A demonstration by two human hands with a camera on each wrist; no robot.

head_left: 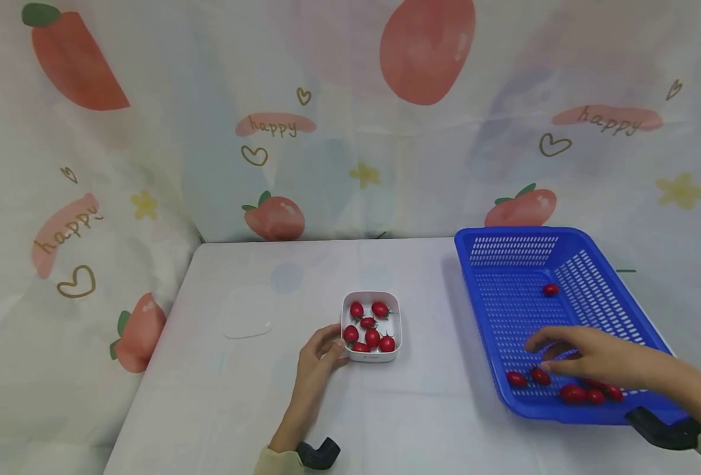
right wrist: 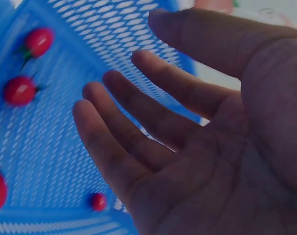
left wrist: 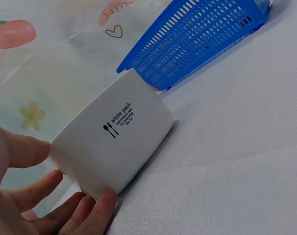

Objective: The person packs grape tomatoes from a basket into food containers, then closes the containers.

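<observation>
A small white container (head_left: 371, 356) marked "white pack" stands upright on the table, with several red cherry tomatoes (head_left: 372, 338) inside. My left hand (head_left: 316, 366) holds its left end, thumb near the rim and fingertips at the lower corner, as the left wrist view also shows. Over the blue basket (head_left: 487, 330) on the right hovers my right hand (head_left: 599, 356), fingers loosely bent, with nothing in the palm (right wrist: 187, 171). Below that hand, several loose cherry tomatoes (head_left: 572, 394) lie near the basket's front; one cherry tomato (head_left: 550, 289) sits farther back.
The perforated basket stands at the right end of the white-covered table (head_left: 208, 382). A patterned curtain (head_left: 338, 152) hangs behind and on the left. A thin, clear piece with a curved edge (head_left: 248, 334) lies left of the container; its kind is hard to make out.
</observation>
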